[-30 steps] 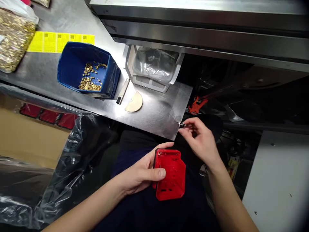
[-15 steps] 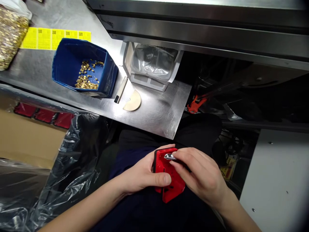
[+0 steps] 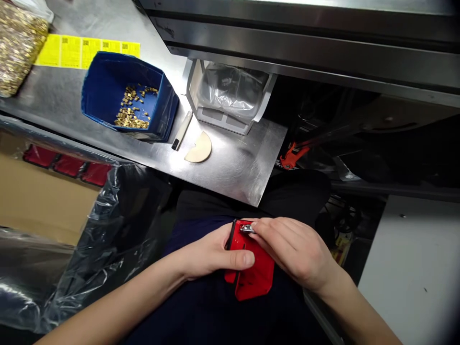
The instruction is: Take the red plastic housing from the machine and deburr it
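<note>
Above my lap, my left hand grips a red plastic housing with a black edge, the thumb lying across its open inner side. My right hand is closed around a small silver nail clipper. The clipper's head meets the upper part of the housing's inside, near its top edge. Most of the clipper's body is hidden under my right fingers. Whether its jaws are biting on anything is too small to tell.
On the metal bench stand a blue bin of small brass pieces and a grey bin holding clear bags. A cutter-like tool and a beige half-disc lie between them. Left, a plastic-lined carton holds red parts.
My right hand has moved slightly left and up, its fingers closing further over the clipper. The red housing has tilted a little in my left hand, and the camera view has shifted slightly.
</note>
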`<state>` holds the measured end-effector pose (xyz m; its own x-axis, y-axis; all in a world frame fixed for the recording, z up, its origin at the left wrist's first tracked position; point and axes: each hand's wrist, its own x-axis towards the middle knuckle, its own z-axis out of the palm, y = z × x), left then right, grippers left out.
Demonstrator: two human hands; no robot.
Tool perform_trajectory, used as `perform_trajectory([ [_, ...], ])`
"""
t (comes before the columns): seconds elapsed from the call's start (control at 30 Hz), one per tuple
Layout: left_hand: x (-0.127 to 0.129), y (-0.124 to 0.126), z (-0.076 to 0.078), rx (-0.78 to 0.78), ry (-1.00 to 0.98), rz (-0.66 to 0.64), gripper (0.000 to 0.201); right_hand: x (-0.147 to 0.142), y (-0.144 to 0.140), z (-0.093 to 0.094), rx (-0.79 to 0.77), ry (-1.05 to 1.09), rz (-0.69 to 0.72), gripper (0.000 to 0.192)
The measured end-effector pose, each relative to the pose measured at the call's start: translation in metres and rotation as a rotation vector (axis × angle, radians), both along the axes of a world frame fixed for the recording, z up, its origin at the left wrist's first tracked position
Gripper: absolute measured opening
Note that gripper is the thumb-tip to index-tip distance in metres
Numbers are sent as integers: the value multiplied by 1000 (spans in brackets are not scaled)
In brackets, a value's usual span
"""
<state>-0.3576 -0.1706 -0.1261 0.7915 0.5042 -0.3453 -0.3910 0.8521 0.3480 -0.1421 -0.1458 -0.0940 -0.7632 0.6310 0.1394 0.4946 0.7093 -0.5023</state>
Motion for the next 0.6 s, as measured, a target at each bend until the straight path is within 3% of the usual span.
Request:
perform_trajectory([
  [0.07, -1, -2, -4, -23, -3, -19, 55, 3, 4, -2, 3, 3, 33, 28],
  [0.13, -2, -4, -7, -56, -13, -19, 58, 9, 10, -7, -68, 75, -26, 23],
  [0.27, -4, -9, -7, -162, 24, 32, 74, 18, 27, -30, -219, 152, -557, 12],
  [0.33, -6, -10, -7, -195, 33, 40, 80, 15, 37, -50, -316, 96, -704, 14],
  [0.4, -6, -11, -7, -207, 1, 32, 80, 4, 48, -72, -361, 61, -689, 12],
  [0.6, -7, -11, -18, -307, -116, 150, 82, -55, 90, -123, -208, -51, -635, 17],
])
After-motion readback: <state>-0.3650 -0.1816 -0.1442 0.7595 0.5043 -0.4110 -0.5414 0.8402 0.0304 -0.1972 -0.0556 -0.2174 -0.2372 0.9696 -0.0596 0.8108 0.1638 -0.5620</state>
